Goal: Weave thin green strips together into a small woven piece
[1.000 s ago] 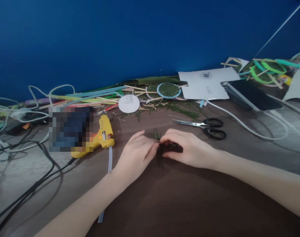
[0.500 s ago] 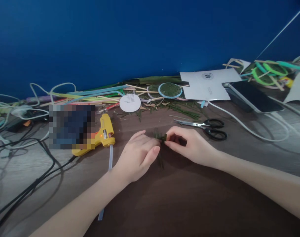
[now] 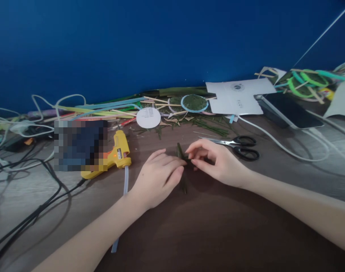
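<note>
- Head view: looking down on a brown worktop, with a small bundle of dark green strips at the middle, pointing away from the wearer.
- Compared with half a second ago, shows a loosened pinch at the right hand, with forefinger raised and thumb apart from it, just beside the bundle.
- Shows a slimmer, tidier upper end on the bundle, in place of the looser, frayed tuft near those fingertips.
- Seems, as a judgement, to leave the steadying to the left hand, with the right between two touches of arranging.
- Has the left hand laid low, fingers side by side, tips touching the bundle; impossible to see whether pinching or merely pressing.
- Includes a thin strip jutting towards the right thumb; too blurred to say whether touching.
- Otherwise much as in the earlier frame: yellow glue gun to the left, scissors just beyond the right hand, round white label farther back.
</note>
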A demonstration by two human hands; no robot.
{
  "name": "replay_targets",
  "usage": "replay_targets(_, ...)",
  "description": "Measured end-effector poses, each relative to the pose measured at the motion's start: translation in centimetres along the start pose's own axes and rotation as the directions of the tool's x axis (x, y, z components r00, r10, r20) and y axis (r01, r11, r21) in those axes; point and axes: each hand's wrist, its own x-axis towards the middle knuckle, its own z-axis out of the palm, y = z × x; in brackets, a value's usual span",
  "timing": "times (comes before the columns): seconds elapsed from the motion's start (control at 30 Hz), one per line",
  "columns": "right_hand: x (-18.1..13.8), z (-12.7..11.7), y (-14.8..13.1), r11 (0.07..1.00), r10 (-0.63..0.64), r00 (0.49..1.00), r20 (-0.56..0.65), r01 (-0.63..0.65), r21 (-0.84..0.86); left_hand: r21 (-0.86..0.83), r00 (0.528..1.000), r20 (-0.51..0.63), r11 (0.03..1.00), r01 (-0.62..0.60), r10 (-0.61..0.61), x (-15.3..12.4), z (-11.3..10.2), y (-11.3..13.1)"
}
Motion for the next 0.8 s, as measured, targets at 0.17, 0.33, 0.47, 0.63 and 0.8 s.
replay_targets(0.17,-0.22,0.12,0.20,0.998,-0.057,0.998,-0.004,0.057,0.000,0.060,1.000,-0.018,0.998,-0.005,0.006,-0.03,0.44,-0.30)
replay_targets(0.33,-0.12,0.49,0.48,0.985,-0.158,0.986,-0.051,0.153,-0.085,0.092,0.998,-0.052,0.995,-0.041,0.046,-0.11,0.89,-0.71)
replay_targets(0.47,-0.07,0.58,0.63,0.967,-0.220,0.974,-0.062,0.209,-0.143,0.079,0.998,-0.052,0.997,-0.020,0.025,0.00,1.00,-0.81)
replay_targets(0.63,-0.10,0.67,0.58,0.972,-0.221,0.972,-0.077,0.213,-0.100,0.059,0.999,-0.042,0.998,0.007,-0.004,0.09,0.93,-0.79)
replay_targets(0.8,-0.15,0.75,0.43,0.981,-0.193,0.979,-0.060,0.192,-0.037,0.074,0.999,-0.048,0.997,-0.009,0.013,0.06,0.94,-0.74)
